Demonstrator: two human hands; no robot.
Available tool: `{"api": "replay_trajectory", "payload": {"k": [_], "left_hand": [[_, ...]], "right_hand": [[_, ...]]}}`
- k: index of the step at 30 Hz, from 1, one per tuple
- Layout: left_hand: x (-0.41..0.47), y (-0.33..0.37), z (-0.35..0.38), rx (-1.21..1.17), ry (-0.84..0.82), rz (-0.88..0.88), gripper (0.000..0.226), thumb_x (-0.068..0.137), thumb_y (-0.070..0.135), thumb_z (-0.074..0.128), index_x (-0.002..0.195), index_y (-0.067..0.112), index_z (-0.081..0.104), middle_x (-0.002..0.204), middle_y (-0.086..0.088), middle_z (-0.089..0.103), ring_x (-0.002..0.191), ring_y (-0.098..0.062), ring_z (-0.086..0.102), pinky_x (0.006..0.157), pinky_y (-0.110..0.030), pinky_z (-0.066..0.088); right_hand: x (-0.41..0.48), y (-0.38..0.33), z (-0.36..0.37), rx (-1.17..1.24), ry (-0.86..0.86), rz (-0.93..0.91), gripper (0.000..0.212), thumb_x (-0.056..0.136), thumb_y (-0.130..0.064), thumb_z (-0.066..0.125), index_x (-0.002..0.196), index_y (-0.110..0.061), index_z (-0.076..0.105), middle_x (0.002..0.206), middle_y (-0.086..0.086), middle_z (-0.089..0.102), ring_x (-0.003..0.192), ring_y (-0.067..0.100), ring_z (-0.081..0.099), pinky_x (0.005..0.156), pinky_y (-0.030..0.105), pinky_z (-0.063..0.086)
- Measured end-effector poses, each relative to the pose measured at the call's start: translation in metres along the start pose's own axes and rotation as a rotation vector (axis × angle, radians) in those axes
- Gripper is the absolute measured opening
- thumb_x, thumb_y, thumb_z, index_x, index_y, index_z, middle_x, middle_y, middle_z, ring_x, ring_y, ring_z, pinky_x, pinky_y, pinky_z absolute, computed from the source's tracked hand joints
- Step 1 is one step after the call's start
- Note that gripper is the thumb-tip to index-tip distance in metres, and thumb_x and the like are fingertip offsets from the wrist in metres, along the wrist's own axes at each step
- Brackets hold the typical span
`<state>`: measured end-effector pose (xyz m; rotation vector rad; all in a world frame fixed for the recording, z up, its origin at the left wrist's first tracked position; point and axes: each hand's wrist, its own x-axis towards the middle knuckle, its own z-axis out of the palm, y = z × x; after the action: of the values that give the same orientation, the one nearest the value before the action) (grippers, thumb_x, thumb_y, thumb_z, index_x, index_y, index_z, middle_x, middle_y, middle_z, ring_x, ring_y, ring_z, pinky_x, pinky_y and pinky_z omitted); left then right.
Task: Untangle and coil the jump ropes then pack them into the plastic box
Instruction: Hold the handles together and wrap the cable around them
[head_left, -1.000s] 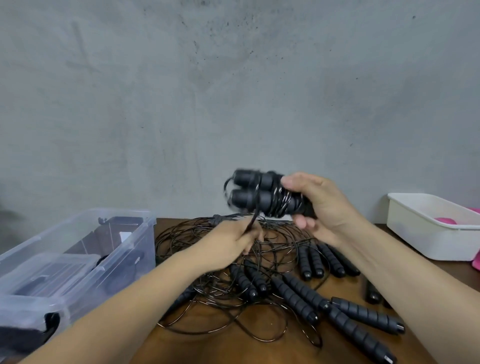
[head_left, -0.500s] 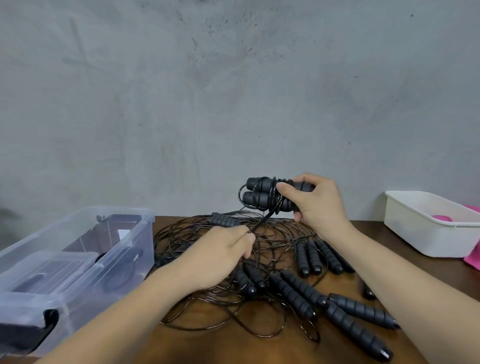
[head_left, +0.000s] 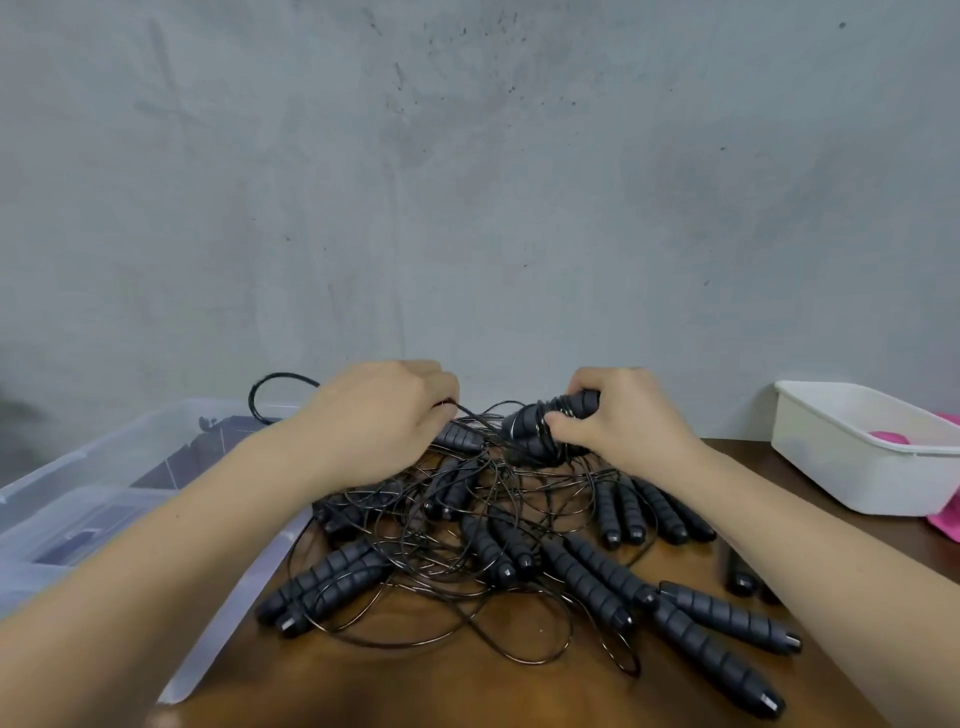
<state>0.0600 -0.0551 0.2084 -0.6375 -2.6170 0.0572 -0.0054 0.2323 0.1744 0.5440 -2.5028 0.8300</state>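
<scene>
Clear plastic box (head_left: 98, 457) at the table's (head_left: 415, 686) left edge holds dark items (head_left: 213, 449); the white tub (head_left: 857, 480) at its right edge holds a pink object (head_left: 889, 439). The left hand (head_left: 384, 415) pinches a cord (head_left: 470, 413); the right hand (head_left: 623, 426) has its fingers curled round the wound handles (head_left: 537, 428).

The left hand (head_left: 382, 415) and right hand (head_left: 623, 423) are bare. Both forearms are bare along their whole visible length.
</scene>
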Motion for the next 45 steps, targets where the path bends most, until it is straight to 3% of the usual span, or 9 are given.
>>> {"api": "replay_trajectory", "payload": {"k": [4,7,16,20,23,27,31,38,45], "left_hand": [[0.013,-0.006,0.003,-0.037,0.108,0.063,0.022,0.109,0.046,0.040,0.111,0.034,0.058,0.102,0.015,0.061,0.087,-0.016,0.061,0.069,-0.038,0.051],[0.022,-0.014,0.014,-0.011,0.168,0.068,0.038,0.108,0.052,0.031,0.102,0.026,0.058,0.094,0.010,0.057,0.077,-0.018,0.059,0.061,-0.036,0.042],[0.018,0.002,0.057,-0.463,0.121,-0.097,0.029,0.113,0.041,0.041,0.086,0.028,0.044,0.063,0.006,0.051,0.056,-0.010,0.046,0.057,-0.035,0.041],[0.002,0.021,0.068,-0.629,-0.088,-0.314,0.042,0.107,0.007,0.056,0.073,0.028,0.042,0.072,0.010,0.050,0.067,-0.001,0.047,0.069,-0.017,0.051],[-0.002,0.025,0.096,-0.742,0.062,-0.296,0.029,0.110,0.028,0.052,0.083,0.027,0.060,0.082,-0.006,0.068,0.078,-0.022,0.065,0.083,-0.034,0.059],[-0.012,0.038,0.104,-0.856,0.223,-0.288,0.039,0.112,0.046,0.034,0.082,0.031,0.054,0.056,0.010,0.049,0.051,-0.006,0.044,0.056,-0.033,0.035],[-0.024,0.055,0.111,-0.747,0.222,-0.199,0.041,0.111,0.055,0.028,0.093,0.034,0.058,0.063,-0.003,0.052,0.057,-0.014,0.052,0.062,-0.038,0.043],[-0.027,0.099,0.106,-0.535,0.017,-0.179,0.034,0.113,0.048,0.029,0.101,0.024,0.051,0.076,0.005,0.060,0.068,-0.014,0.059,0.068,-0.035,0.049],[-0.032,0.080,0.079,-0.641,0.263,-0.257,0.025,0.112,0.041,0.038,0.136,0.047,0.035,0.053,0.003,0.054,0.043,-0.010,0.048,0.048,-0.033,0.038]], "right_hand": [[-0.019,-0.022,-0.001,0.079,-0.276,-0.058,0.037,0.084,-0.047,0.085,0.078,-0.015,0.067,0.056,-0.010,0.046,0.055,0.011,0.041,0.059,0.031,0.038],[-0.034,-0.040,-0.007,0.383,-0.417,-0.004,0.038,0.090,-0.039,0.086,0.086,-0.006,0.068,0.060,-0.001,0.047,0.049,0.017,0.038,0.052,0.027,0.032],[-0.055,-0.057,-0.017,0.986,-0.560,0.061,0.032,0.084,-0.031,0.086,0.087,-0.003,0.070,0.067,0.009,0.062,0.035,0.011,0.041,0.033,0.017,0.026],[-0.048,-0.054,-0.028,1.131,-0.433,0.086,0.028,0.084,-0.031,0.082,0.084,-0.005,0.071,0.066,0.009,0.065,0.032,0.009,0.044,0.029,0.016,0.024],[-0.042,-0.043,-0.026,1.235,-0.338,0.166,0.028,0.091,-0.031,0.082,0.087,-0.005,0.075,0.072,0.011,0.068,0.031,0.009,0.045,0.027,0.016,0.023],[-0.032,-0.035,-0.026,1.386,-0.157,0.323,0.031,0.089,-0.030,0.078,0.094,-0.002,0.067,0.087,0.013,0.064,0.031,0.010,0.043,0.029,0.018,0.018],[-0.017,-0.028,-0.023,1.372,0.053,0.438,0.027,0.091,-0.028,0.077,0.092,-0.006,0.061,0.076,0.006,0.061,0.032,0.012,0.038,0.028,0.019,0.018],[-0.001,-0.032,0.000,1.083,0.254,0.468,0.026,0.090,-0.024,0.084,0.086,-0.004,0.067,0.067,0.009,0.065,0.038,0.020,0.041,0.030,0.020,0.023],[0.007,-0.012,0.003,0.921,0.309,0.449,0.026,0.088,-0.029,0.087,0.089,-0.004,0.078,0.090,0.016,0.073,0.037,0.013,0.043,0.036,0.023,0.036]]}}
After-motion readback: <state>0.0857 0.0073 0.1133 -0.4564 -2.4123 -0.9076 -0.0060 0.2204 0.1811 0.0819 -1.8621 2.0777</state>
